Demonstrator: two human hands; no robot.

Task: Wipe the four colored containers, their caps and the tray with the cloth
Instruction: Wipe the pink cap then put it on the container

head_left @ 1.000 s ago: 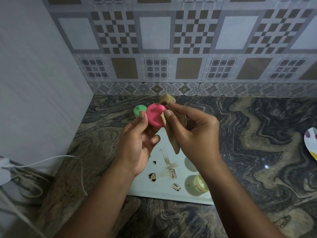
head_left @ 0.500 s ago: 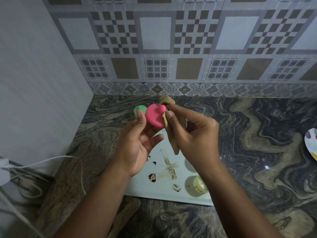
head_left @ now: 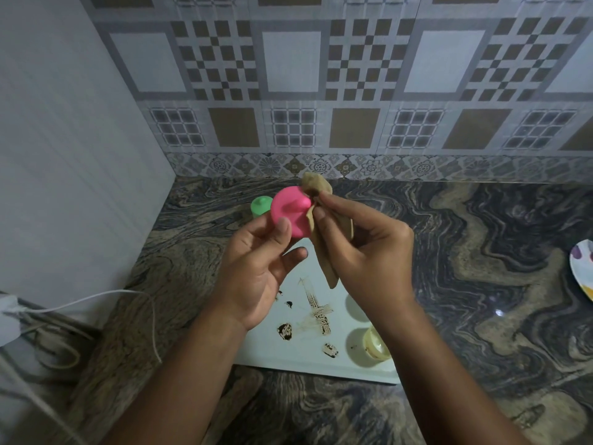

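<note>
My left hand (head_left: 260, 271) holds a pink cap (head_left: 290, 213) by its edge, raised above the tray. My right hand (head_left: 362, 252) pinches a tan cloth (head_left: 327, 252) and presses it against the cap's right edge; the cloth's tail hangs down. Behind the pink cap a green-capped container (head_left: 260, 205) stands on the counter. The white tray (head_left: 308, 358) lies below my hands, with dark brown smears on it. A pale yellow container (head_left: 373, 343) sits in a round well at the tray's front right. Other containers are hidden by my hands.
The marbled counter (head_left: 481, 284) meets a tiled back wall and a plain left wall. A white cable (head_left: 96, 298) and a charger (head_left: 8, 319) lie at the left edge. A patterned plate (head_left: 582, 268) shows at the right edge.
The pink cap has turned a little in my left hand and its face now shows more fully. My right hand with the cloth has shifted slightly along the cap's edge.
</note>
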